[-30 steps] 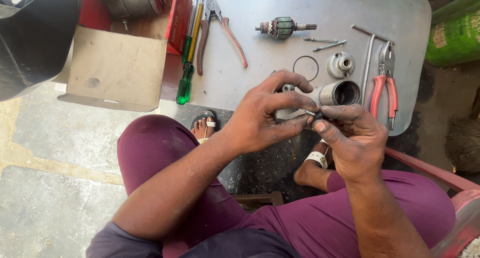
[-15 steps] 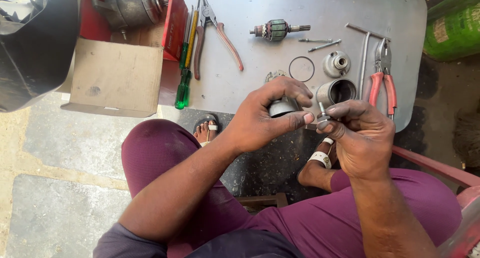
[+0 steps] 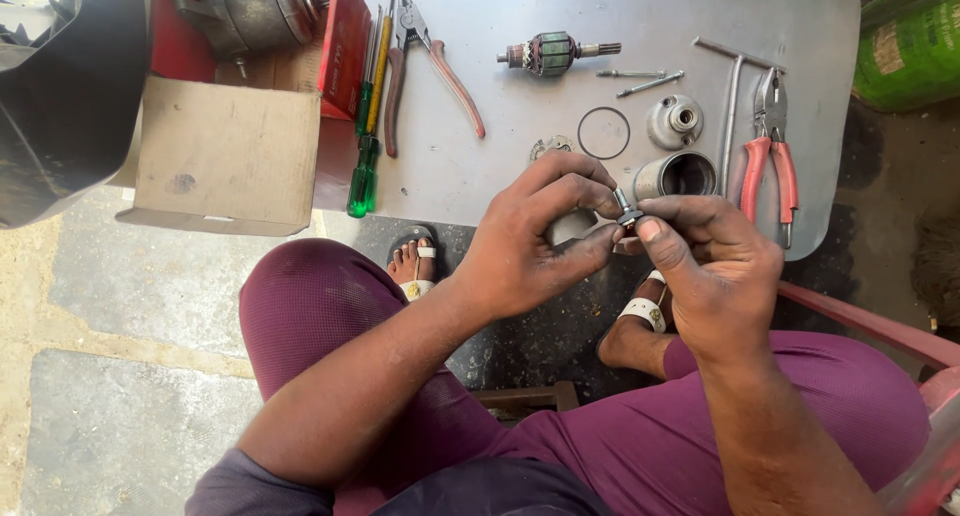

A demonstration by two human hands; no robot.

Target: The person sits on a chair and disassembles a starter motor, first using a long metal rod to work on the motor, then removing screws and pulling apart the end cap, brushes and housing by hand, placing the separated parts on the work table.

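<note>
My left hand (image 3: 535,236) and my right hand (image 3: 710,261) meet over the near edge of a grey metal table (image 3: 560,6). Both pinch one small dark metal part (image 3: 626,214) between their fingertips; its shape is mostly hidden by the fingers. A light round piece shows under my left fingers, unclear what it is. Just beyond the hands on the table lie a short metal cylinder housing (image 3: 678,174), a round end cap (image 3: 675,121), a thin wire ring (image 3: 604,133) and a motor armature (image 3: 553,53).
Red-handled pliers (image 3: 770,141), a T-shaped bar (image 3: 735,101) and two thin bolts (image 3: 635,78) lie right. Long-nose pliers (image 3: 425,61) and screwdrivers (image 3: 365,126) lie left. An open cardboard box (image 3: 225,151) holds a motor body (image 3: 250,16). A green container (image 3: 910,41) stands at far right.
Both hands have stayed together on the small part, working it between the fingertips. The view has shifted slightly; nothing on the table has moved.
</note>
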